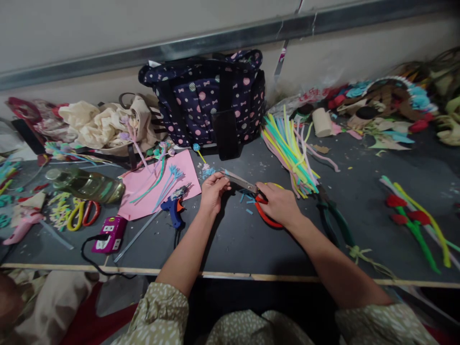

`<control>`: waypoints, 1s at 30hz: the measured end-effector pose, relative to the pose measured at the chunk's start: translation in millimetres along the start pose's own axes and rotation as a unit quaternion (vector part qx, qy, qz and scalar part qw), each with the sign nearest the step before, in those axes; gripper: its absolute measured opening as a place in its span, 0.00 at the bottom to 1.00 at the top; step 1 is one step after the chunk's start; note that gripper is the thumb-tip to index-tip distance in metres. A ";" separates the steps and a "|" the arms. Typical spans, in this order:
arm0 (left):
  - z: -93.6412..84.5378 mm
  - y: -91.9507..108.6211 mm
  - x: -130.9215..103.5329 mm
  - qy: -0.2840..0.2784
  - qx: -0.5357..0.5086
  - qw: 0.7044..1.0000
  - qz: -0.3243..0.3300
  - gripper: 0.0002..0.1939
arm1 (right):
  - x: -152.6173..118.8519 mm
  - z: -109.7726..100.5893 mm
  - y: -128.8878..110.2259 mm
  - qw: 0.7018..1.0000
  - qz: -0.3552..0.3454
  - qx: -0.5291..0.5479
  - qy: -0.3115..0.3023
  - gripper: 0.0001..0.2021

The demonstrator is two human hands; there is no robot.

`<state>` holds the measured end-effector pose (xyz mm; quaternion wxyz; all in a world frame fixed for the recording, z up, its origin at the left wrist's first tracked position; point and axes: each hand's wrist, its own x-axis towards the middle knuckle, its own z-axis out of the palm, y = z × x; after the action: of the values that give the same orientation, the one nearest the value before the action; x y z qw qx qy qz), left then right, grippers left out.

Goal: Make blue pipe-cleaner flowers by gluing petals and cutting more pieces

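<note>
My right hand [278, 203] is closed around the red and yellow handles of a pair of scissors [241, 182], whose blades point left toward my other hand. My left hand [213, 192] is closed in a pinch right at the blade tips. What it pinches is too small to make out, though a bit of blue shows there. Short cut blue pieces [249, 211] lie on the dark table below the blades. Just behind my left fingers is a small blue and pale fuzzy tuft [207, 172].
A bundle of coloured pipe cleaners [293, 155] and green-handled pliers [334, 218] lie to the right. Left are a blue glue gun [175, 208], pink paper [192, 172], a bottle [86, 184] and a purple power socket [110, 234]. A phone [225, 134] leans against a patterned bag [201, 91].
</note>
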<state>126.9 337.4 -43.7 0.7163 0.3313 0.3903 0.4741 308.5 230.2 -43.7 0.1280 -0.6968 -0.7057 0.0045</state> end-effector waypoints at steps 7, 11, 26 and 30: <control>1.7 1.6 -1.1 0.000 0.009 1.000 -0.014 0.14 | 0.0 0.5 1.0 1.000 -0.004 0.017 -0.009 0.12; 0.8 0.9 -1.0 0.000 0.003 1.000 -0.017 0.14 | -0.1 -0.2 0.8 1.000 -0.006 0.022 -0.012 0.12; 1.3 1.1 0.2 0.008 -0.008 1.000 -0.010 0.17 | -0.8 0.6 1.3 1.000 -0.012 0.018 -0.017 0.12; 0.7 0.9 0.3 0.006 -0.006 1.000 -0.012 0.16 | -0.4 -0.6 0.7 1.000 -0.014 0.016 -0.015 0.12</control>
<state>127.2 338.0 -42.7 0.7220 0.3193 0.3954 0.4695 309.3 229.7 -43.3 0.1289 -0.6843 -0.7173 0.0242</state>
